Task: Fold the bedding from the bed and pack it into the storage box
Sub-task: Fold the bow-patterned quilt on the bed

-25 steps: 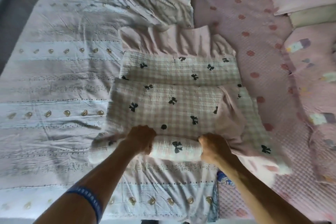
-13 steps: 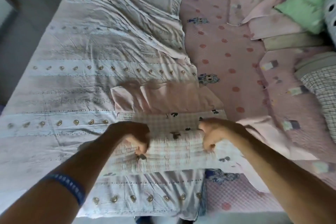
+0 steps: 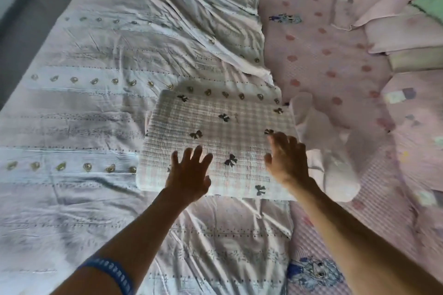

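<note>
Folded thing: a soft, puffy, pink-and-white checked quilt with little dark bows (image 3: pixel 215 141) lies folded into a neat block on the wrinkly white bed cover with gold dots (image 3: pixel 96 103).
Where it is: in the middle of the view, right under and in front of both hands, toward 12 o'clock from the wrists.
Long way: the block looks a bit longer from 9 o'clock to 3 o'clock than it is deep (the wide lens bends things, so this is a guess).
Left hand (image 3: pixel 188 173): fingers spread wide and straight, over the near edge of the block toward 7 o'clock; I cannot tell if it presses or just hovers.
Right hand (image 3: pixel 286 161): fingers spread and loose, at the block's right end near 4 o'clock, pinching nothing.
Loose bit: a pale pink frilly flap (image 3: pixel 318 141) sticks out just beside the right hand, toward 3 o'clock.
Nearer hand: the right hand is closer to that flap, so it probably tucks it in.
Storage box: not in view.
Right side: a pink dotted sheet (image 3: pixel 323 55).
</note>
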